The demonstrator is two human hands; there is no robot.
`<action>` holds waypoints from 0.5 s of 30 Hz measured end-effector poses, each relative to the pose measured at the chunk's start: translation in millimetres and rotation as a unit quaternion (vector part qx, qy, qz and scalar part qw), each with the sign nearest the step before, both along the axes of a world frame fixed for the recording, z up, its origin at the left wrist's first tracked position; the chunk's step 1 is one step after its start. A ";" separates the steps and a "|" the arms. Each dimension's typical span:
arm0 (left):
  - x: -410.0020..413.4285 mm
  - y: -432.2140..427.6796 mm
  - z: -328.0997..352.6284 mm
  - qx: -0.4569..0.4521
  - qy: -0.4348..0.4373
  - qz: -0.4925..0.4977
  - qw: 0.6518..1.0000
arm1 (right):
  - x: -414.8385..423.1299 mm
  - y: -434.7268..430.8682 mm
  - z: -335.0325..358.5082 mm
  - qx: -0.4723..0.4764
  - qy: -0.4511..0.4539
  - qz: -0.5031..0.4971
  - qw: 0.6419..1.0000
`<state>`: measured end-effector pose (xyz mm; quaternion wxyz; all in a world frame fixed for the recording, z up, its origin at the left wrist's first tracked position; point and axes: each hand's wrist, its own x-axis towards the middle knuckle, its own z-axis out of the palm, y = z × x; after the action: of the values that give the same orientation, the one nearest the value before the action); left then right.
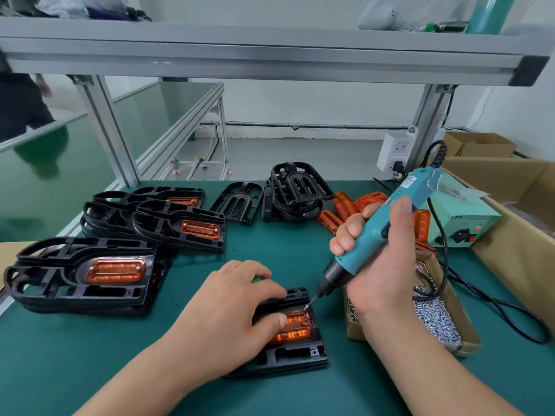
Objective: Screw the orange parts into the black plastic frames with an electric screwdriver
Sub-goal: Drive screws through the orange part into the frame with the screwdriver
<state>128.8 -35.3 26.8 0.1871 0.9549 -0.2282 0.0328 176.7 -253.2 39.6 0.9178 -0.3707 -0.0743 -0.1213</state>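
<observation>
Green mat (90,355), near centre: black frame (300,357) lies flat under left hand (234,304), fingers spread pressing it down; right hand (375,265) just right grips tilted electric screwdriver (371,235), bit tip on far-right corner of orange part (295,327) seated in frame, under left thumb.

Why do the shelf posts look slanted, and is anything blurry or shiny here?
Head view: the wide lens makes the shelf posts lean outward; the person at far left is blurred; the orange part at near left carries soft glare; the left hand, right hand and screwdriver look sharp.
</observation>
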 end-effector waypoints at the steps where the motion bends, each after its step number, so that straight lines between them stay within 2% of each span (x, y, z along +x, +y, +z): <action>1: 0.1 -0.6 -1.4 0.010 0.011 -0.003 1.000 | -0.6 0.5 0.1 -0.013 -0.007 0.009 1.000; 15: 2.1 -5.4 -7.4 0.020 0.034 -0.023 0.999 | -8.7 7.9 3.1 -0.099 -0.057 0.049 0.992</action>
<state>130.9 -40.6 19.4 0.1764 0.9536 -0.2439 -0.0088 167.9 -245.3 42.7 0.8759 -0.4477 -0.1563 -0.0893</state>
